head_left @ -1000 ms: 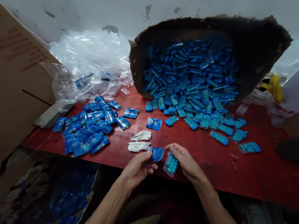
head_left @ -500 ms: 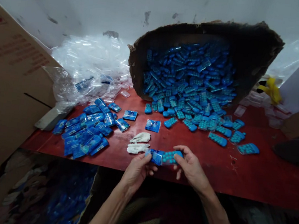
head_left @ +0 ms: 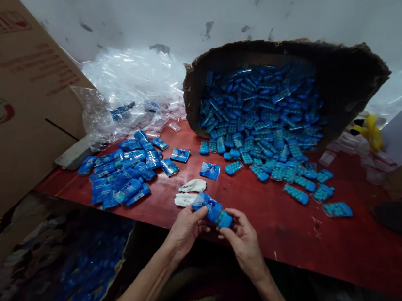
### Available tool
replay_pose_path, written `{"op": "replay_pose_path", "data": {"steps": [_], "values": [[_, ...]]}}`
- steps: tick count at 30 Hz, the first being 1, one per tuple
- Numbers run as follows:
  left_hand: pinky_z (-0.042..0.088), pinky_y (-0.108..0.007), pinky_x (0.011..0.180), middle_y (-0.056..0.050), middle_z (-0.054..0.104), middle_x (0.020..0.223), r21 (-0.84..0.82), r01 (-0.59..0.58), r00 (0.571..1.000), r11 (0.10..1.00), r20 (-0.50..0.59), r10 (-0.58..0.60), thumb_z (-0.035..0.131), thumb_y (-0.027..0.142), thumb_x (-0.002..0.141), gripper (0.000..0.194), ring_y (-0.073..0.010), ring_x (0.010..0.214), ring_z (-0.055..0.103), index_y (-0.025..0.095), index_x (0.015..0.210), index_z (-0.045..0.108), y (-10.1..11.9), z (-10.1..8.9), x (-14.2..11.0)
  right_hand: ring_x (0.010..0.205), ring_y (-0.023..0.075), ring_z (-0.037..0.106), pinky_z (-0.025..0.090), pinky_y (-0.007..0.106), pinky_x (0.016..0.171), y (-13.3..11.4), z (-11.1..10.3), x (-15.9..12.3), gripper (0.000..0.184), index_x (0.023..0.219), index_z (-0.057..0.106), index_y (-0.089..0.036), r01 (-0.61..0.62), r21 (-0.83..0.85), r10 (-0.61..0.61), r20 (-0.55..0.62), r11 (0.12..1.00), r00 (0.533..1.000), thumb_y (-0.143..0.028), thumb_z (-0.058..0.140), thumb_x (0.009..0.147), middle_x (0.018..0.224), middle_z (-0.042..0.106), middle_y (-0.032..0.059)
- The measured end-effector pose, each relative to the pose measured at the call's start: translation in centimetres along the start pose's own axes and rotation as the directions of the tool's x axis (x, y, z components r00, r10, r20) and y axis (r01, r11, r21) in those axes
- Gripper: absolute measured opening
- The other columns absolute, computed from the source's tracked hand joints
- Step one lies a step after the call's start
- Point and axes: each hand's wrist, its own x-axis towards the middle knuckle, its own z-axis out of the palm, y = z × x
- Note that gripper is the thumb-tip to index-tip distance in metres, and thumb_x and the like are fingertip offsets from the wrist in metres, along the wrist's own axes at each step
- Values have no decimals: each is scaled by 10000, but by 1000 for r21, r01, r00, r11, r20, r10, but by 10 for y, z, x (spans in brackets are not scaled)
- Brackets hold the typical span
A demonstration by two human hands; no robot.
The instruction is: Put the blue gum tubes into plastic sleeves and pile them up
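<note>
Both my hands meet at the near edge of the red table (head_left: 321, 243). My left hand (head_left: 187, 227) pinches a small blue printed packet (head_left: 209, 206). My right hand (head_left: 243, 238) pushes a blue case of beads (head_left: 224, 219) into that packet, fingers closed round its end. Only the end of the case still shows. Two white crumpled scraps (head_left: 190, 191) lie just beyond my left hand. A heap of filled blue packets (head_left: 120, 177) lies to the left.
A torn cardboard box (head_left: 342, 75) lies tipped on its side at the back, spilling several blue bead cases (head_left: 262, 128) onto the table. Clear plastic bags (head_left: 131, 88) are piled back left. A large carton (head_left: 15, 113) stands at the left. A yellow object (head_left: 371, 132) sits back right.
One second ago the case and the packet were held apart. Then the case was lined up with the packet's mouth, and now it has slid almost fully inside. My hands have come closer together.
</note>
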Motion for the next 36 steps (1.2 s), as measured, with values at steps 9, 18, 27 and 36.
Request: {"op": "replay_pose_path", "data": {"steps": [9, 18, 27, 36], "values": [[422, -213, 505, -50, 630, 684, -83, 145, 977, 986, 168, -130, 569, 266, 722, 187, -137, 598, 592, 129, 848, 545, 2, -6, -6, 597, 104, 570, 523, 263, 491, -6, -5, 19, 341, 1071, 535, -242, -102, 174, 59, 235, 979, 970, -300, 561, 736, 840, 547, 6], [383, -214, 552, -47, 622, 754, -37, 169, 934, 985, 326, -148, 625, 214, 677, 180, -105, 626, 540, 128, 833, 600, 3, -12, -3, 635, 44, 465, 419, 164, 529, -18, -6, 20, 728, 1229, 356, -381, -107, 157, 47, 341, 982, 939, -128, 662, 619, 944, 429, -24], [349, -221, 561, -49, 611, 763, 2, 170, 892, 985, 424, -155, 679, 194, 598, 285, -102, 613, 510, 115, 865, 618, 5, -17, 1, 634, 45, 413, 385, 177, 549, -14, -12, 28, 802, 1247, 331, -396, -7, 88, -27, 376, 996, 926, -143, 702, 582, 1046, 372, -10], [383, -210, 515, -42, 625, 759, -160, 67, 985, 985, 167, -40, 599, 284, 698, 199, -112, 611, 540, 152, 846, 609, 4, -2, -7, 619, 75, 472, 412, 198, 512, 0, 0, 24, 627, 1225, 386, -297, 3, 125, -34, 246, 992, 969, -422, 622, 658, 976, 461, 16]]}}
